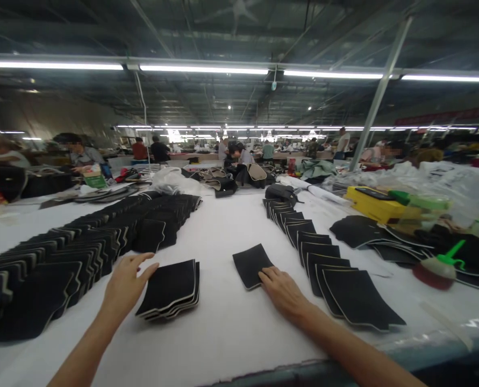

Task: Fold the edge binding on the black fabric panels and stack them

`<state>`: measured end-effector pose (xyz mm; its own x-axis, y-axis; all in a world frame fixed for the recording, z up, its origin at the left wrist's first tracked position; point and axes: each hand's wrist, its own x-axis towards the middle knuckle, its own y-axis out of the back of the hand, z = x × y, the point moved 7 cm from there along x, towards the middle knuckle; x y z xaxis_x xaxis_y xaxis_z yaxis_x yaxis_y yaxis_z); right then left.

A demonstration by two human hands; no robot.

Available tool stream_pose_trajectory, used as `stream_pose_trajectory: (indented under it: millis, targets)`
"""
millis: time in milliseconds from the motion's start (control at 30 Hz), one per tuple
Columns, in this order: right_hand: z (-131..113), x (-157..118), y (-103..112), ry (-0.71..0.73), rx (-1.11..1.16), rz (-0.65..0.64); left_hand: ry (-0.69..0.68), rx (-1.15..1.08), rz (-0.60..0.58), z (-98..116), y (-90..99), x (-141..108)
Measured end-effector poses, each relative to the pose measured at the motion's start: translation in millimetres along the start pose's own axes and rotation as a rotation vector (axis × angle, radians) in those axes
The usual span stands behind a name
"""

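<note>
My left hand [127,282] is at the left edge of a small stack of black fabric panels [169,285] with pale edges. Its thumb and index finger are spread apart, and nothing shows between them. My right hand [281,290] has its fingers closed over the right corner of a single black panel [250,264], low over the white tabletop. The thumb is hidden. Right of that hand runs a row of overlapping black panels [360,295], fanned toward the back. Several longer rows of black panels [33,301] overlap on the left.
A green-spouted bottle [436,271] with dark red liquid stands at right, near loose black pieces [360,231]. Behind are a yellow box [374,205], plastic bags [457,188] and a dark pouch [281,193]. The white table [223,344] has its edge close to me. People work in the background.
</note>
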<state>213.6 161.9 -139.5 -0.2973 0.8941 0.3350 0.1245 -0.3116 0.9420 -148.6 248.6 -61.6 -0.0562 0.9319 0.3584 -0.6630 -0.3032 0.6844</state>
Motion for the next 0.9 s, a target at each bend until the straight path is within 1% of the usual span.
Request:
stream_pose_trajectory:
  millis: [33,67,100,133,167,200,267,300,333,400,467,533,567,600,667,733,767,800,900]
  targets:
    - [-3,-1,1,0.029,-0.013,0.010,-0.021,-0.007,0.005,11,-5.5,-10]
    - [-7,-3,3,0.058,-0.025,0.022,-0.043,-0.032,-0.023,23,-14.4,-22]
    - [-11,-5,7,0.085,-0.037,0.036,-0.080,-0.076,-0.094,39,-27.4,-36]
    - [-16,-8,11,0.111,-0.047,0.053,-0.083,-0.183,-0.266,53,-48.3,-54]
    - [-22,-12,17,0.134,-0.056,0.070,-0.045,-0.286,-0.408,65,-68.0,-72]
    - [-30,-18,23,0.156,-0.062,0.082,0.032,-0.384,-0.473,73,-83.8,-88]
    - [-53,-34,37,0.216,-0.047,0.120,0.264,-0.627,-0.557,80,-113.2,-117]
    - [-67,-44,44,0.257,-0.023,0.144,0.341,-0.696,-0.591,82,-125.4,-128]
    - [-81,-55,51,0.311,0.014,0.185,0.406,-0.758,-0.622,83,-135.3,-137]
    - [-107,-77,62,0.414,0.086,0.268,0.458,-0.837,-0.674,85,-146.8,-147]
    - [-123,-94,68,0.469,0.164,0.335,0.457,-0.917,-0.701,88,-148.4,-149]
    - [-125,-101,71,0.453,0.274,0.359,0.424,-0.978,-0.704,92,-143.1,-151]
    - [-122,-101,72,0.421,0.339,0.343,0.401,-0.998,-0.704,95,-139.0,-153]
    - [-117,-99,74,0.372,0.398,0.320,0.377,-1.014,-0.703,97,-134.5,-157]
    - [-106,-92,80,0.223,0.471,0.268,0.343,-1.036,-0.720,101,-126.4,-169]
    - [-97,-87,83,0.072,0.504,0.199,0.329,-1.046,-0.767,100,-120.4,-188]
    - [-96,-86,83,0.022,0.518,0.153,0.338,-1.046,-0.787,98,-118.0,-198]
    - [-98,-86,81,-0.006,0.532,0.097,0.354,-1.041,-0.803,93,-115.8,-209]
    - [-112,-91,64,-0.015,0.577,-0.068,0.405,-1.038,-0.808,78,-108.9,-237]
